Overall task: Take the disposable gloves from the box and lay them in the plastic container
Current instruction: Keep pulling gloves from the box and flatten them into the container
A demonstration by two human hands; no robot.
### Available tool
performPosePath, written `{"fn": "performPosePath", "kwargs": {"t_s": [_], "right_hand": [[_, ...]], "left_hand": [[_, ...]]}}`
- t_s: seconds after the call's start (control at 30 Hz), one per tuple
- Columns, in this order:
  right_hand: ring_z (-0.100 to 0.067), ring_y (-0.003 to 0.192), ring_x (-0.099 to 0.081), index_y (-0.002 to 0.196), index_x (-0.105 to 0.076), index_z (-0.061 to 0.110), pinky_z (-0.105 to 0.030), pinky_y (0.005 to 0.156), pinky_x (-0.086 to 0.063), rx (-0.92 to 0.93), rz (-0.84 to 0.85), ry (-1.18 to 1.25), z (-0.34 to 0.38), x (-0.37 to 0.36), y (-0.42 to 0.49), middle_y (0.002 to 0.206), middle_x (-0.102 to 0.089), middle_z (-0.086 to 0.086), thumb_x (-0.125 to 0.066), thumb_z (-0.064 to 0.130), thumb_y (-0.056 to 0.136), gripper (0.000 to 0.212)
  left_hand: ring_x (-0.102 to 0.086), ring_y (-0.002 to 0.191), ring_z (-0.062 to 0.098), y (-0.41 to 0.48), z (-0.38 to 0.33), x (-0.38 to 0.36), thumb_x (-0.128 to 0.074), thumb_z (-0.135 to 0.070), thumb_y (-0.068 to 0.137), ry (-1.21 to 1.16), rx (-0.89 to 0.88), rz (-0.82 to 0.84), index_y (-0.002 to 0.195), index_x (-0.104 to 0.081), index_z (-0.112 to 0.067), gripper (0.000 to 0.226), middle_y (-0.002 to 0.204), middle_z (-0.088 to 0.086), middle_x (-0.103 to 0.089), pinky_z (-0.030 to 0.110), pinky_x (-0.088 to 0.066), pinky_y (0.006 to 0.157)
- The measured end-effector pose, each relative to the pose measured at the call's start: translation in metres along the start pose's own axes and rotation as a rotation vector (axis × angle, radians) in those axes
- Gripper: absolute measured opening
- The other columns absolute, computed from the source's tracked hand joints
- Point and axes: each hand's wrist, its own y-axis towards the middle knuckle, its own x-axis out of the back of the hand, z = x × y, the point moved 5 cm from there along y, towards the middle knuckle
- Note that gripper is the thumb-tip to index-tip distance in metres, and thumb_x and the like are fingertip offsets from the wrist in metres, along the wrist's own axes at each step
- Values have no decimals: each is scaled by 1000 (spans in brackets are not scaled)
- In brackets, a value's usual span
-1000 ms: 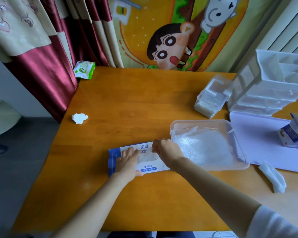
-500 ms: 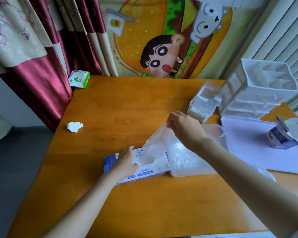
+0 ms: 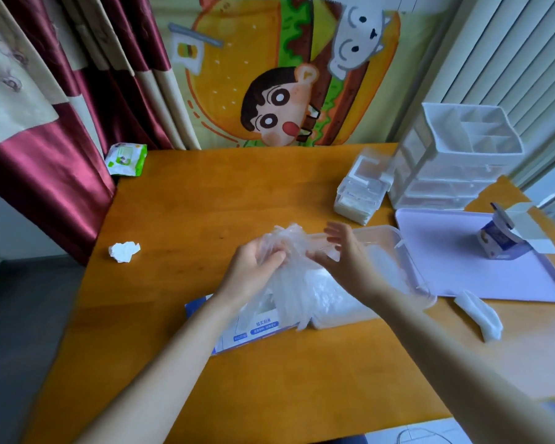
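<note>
Gloves (image 3: 293, 283), a clear crumpled bunch, are hanging in the air above the near-left corner of the plastic container (image 3: 425, 291), their tails trailing over the box (image 3: 253, 331). The left hand (image 3: 253, 270) is gripping the bunch with curled fingers. The right hand (image 3: 345, 256) is meeting it from the right, fingers spread straight, with no grip evident.

Recommended handling: the film is looking limp and clingy, so both hands should be flattening the bunch and carrying it fully past the rim before lowering, tails included.

The container is already holding a layer of clear gloves. The box is lying flat just left of it; the hanging film is covering its opening, so its contents cannot be told. The lavender tray (image 3: 446, 251), right, is carrying a small carton (image 3: 502, 243).
</note>
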Motion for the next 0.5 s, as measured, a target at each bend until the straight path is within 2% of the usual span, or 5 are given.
{"fn": "performPosePath", "kwargs": {"t_s": [0.1, 0.2, 0.33, 0.43, 0.5], "right_hand": [[-16, 120, -53, 130, -46, 12, -29, 100, -44, -140, 255, 289, -8, -18, -8, 125, -55, 2, -62, 38, 83, 56], [-19, 111, -61, 123, -57, 9, -31, 95, -49, -99, 385, 593, 2, -21, -12, 118, -65, -6, -64, 39, 87, 47], [-25, 85, -57, 99, -60, -7, -44, 79, -43, -90, 370, 549, 0, -17, -13, 85, -58, -13, -75, 47, 75, 61], [-13, 77, -63, 87, -64, -2, -41, 92, -49, -124, 351, 581, -11, -11, -11, 71, -61, -1, -73, 22, 82, 26], [-4, 66, -59, 81, -62, 6, -35, 89, -53, -145, 355, 554, -16, -7, -10, 61, -55, 11, -67, 12, 86, 10]], "left_hand": [[-67, 82, 2, -2, -2, -4, -56, -9, 94, -175, 58, 5, 94, -66, -19, 14, 88, -6, -72, 13, -51, 72], [-68, 93, 15, -3, 2, -7, -58, -12, 94, -267, 123, 6, 99, -68, -17, 12, 98, 3, -73, 28, -53, 83], [-67, 82, 13, -3, 7, -5, -58, -11, 93, -337, 161, -36, 92, -66, -16, 9, 81, -2, -72, 22, -53, 75], [-69, 82, 8, -2, 4, -11, -62, -13, 91, -364, 156, 28, 99, -66, -23, 14, 83, -8, -73, 14, -52, 67], [-67, 82, 0, -1, 4, -15, -63, -18, 91, -356, 159, 58, 93, -65, -30, 13, 82, -16, -72, 13, -49, 69]]}}
